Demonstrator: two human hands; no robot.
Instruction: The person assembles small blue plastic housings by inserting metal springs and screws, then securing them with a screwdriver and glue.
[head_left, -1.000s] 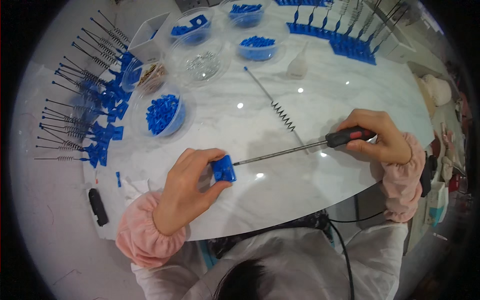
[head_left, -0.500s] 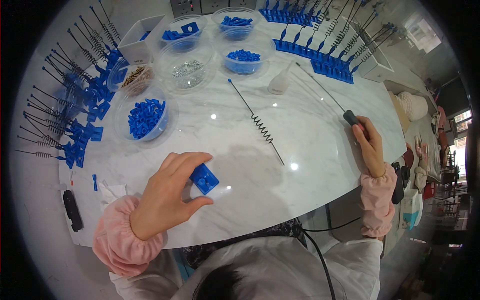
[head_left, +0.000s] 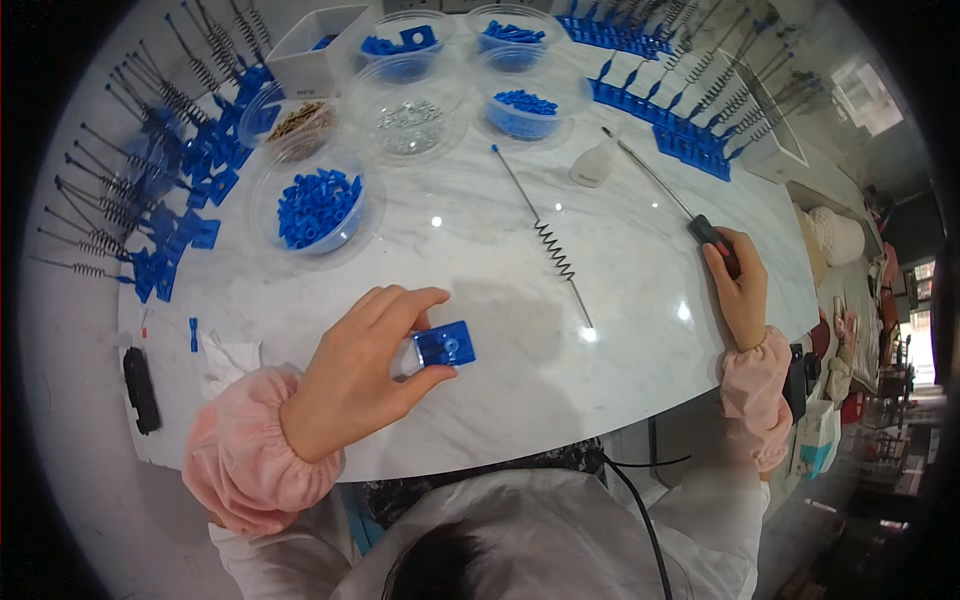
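Between the thumb and fingers of my left hand [head_left: 365, 365] is a small blue plastic block [head_left: 448, 344] with a round hole, held above the near part of the table. My right hand [head_left: 738, 290] grips the black-and-red handle of a long screwdriver [head_left: 672, 192], whose shaft points to the far left. Between the hands lies a thin dark rod [head_left: 553, 250] with a coiled spring middle and a blue tip at its far end; neither hand touches it. A small white squeeze bottle [head_left: 592, 167] stands beyond it, near the screwdriver's tip.
Clear tubs hold blue sleeves [head_left: 318, 212], brass screws [head_left: 297, 122], silvery parts [head_left: 408, 125] and small blue pieces [head_left: 525, 103]. Blue bases with upright spring rods line the left edge [head_left: 205, 150] and far right [head_left: 660, 120]. A black object [head_left: 140, 390] lies at the left edge.
My left hand has moved slightly right, and the blue block in it has turned to show another side. My right hand keeps the screwdriver. The whole view has shifted a little.
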